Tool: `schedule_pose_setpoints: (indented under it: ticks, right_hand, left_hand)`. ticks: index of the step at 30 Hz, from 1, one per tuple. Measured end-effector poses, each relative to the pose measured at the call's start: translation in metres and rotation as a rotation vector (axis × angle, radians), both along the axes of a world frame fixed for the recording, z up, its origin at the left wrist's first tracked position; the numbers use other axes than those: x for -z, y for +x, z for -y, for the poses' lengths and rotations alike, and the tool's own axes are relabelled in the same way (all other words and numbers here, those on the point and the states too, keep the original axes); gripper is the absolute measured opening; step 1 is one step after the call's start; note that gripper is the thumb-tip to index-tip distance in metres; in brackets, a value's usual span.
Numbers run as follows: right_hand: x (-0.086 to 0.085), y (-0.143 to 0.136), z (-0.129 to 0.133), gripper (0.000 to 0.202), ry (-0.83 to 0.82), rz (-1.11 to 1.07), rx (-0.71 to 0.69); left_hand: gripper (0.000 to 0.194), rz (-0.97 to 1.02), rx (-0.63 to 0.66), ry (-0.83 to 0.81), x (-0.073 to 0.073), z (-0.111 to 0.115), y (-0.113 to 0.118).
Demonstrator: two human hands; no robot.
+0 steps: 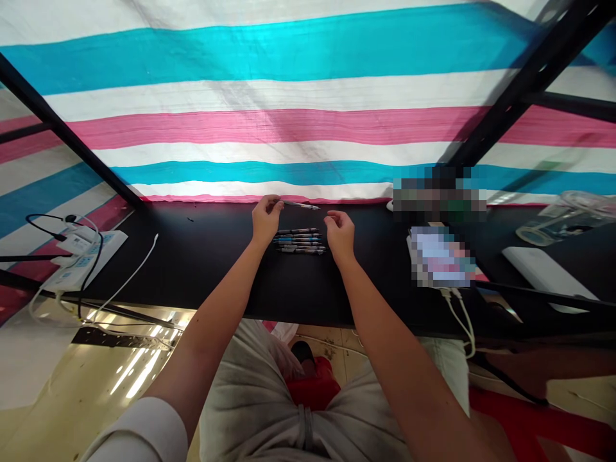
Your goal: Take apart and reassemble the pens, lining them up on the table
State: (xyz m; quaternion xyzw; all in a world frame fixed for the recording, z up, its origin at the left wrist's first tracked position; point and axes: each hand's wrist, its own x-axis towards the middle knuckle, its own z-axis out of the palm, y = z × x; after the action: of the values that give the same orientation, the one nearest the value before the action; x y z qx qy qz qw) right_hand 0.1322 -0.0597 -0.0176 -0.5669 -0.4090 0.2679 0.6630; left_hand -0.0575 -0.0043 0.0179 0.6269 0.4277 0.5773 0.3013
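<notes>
My left hand [266,219] pinches one end of a slim pen [301,205], which points to the right above the far part of the black table [202,256]. Below it, several pens [299,241] lie side by side on the tabletop, one of them bluish, between my two forearms. My right hand [339,232] is just right of the held pen's free tip, not touching it. Its fingers are curled, with thumb and index slightly apart and nothing visible between them.
On the left sit a white power strip [91,260] and a loose white cable [139,266]. Rightward are a phone [440,256] with cables, a white box-like object [548,279] and a clear container [543,221]. A striped sheet [289,128] hangs behind the table.
</notes>
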Motion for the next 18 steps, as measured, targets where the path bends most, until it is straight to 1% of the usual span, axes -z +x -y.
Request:
schedule_pose_setpoints:
  ticks: [3, 5, 7, 10, 12, 14, 18]
  right_hand:
    - [-0.002, -0.002, 0.001, 0.038, 0.036, -0.021, -0.050]
    - [-0.003, -0.004, 0.001, 0.044, 0.065, -0.026, -0.085]
    - [-0.004, -0.005, 0.001, 0.044, 0.103, -0.052, -0.105]
    - [-0.008, -0.006, 0.002, 0.035, 0.139, -0.140, -0.128]
    - [-0.013, -0.008, 0.005, 0.030, 0.111, -0.199, -0.190]
    - [-0.018, -0.010, 0.010, 0.030, 0.050, -0.225, -0.297]
    - [-0.027, -0.015, 0.021, 0.031, -0.063, -0.187, -0.471]
  left_hand:
    - [0.016, 0.105, 0.099, -0.034, -0.007, 0.004, 0.005]
    - [0.017, 0.135, 0.135, -0.059, -0.010, 0.006, 0.006]
    - [0.018, 0.149, 0.152, -0.079, -0.012, 0.008, 0.007]
    - [0.021, 0.188, 0.186, -0.117, -0.012, 0.009, 0.009]
    - [0.022, 0.233, 0.228, -0.133, -0.012, 0.010, 0.011]
    - [0.022, 0.302, 0.283, -0.148, -0.012, 0.012, 0.015]
    - [0.021, 0.582, 0.436, -0.239, -0.018, 0.019, 0.022]
